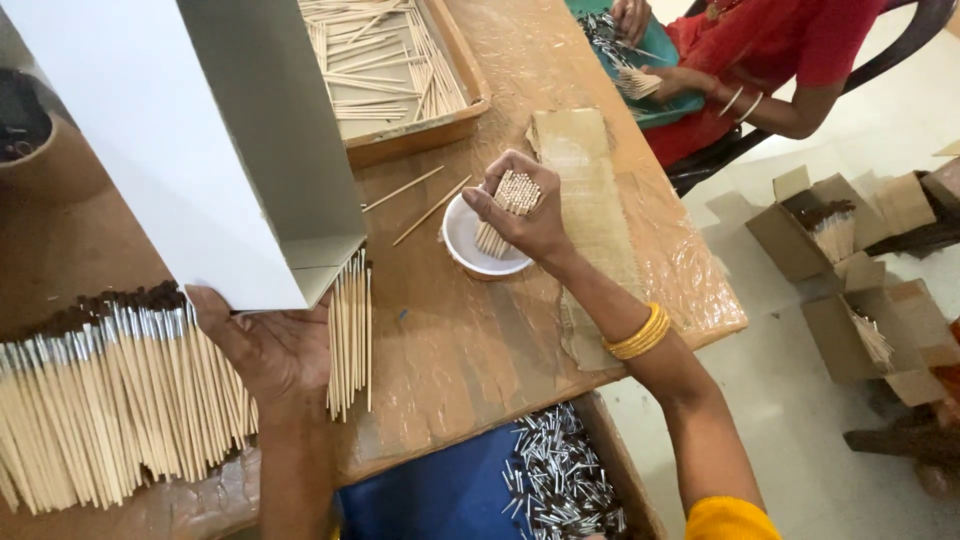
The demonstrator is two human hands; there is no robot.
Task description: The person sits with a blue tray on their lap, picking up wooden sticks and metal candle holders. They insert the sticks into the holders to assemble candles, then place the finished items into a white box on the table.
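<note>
Right hand [520,215]: closed around a bundle of wooden sticks [508,205], held upright with the cut ends facing the camera. The bundle's lower end stands in a small white bowl [462,240] on the counter [470,340]. Yellow bangles [640,333] sit on that wrist.

Left hand [265,345]: palm up, fingers spread wide, pressed under the bottom edge of a tall white cardboard box [150,140] that is tilted over the counter. A row of thin sticks [350,330] lies just below the box's open flap, touching the hand's right side.

Left of the hand: a broad row of finished brushes [110,400] with metal ferrules and dark tips, laid side by side.

Two loose sticks [420,200] lie on the counter between bowl and a wooden tray [420,130] that holds more sticks. A strip of brown cardboard [590,210] lies right of the bowl.

Near edge: a blue tray of small metal ferrules [560,480].

Far right corner: another person in red [770,60], seated, hands on a bunch of sticks. Open cartons [830,240] stand on the floor.
</note>
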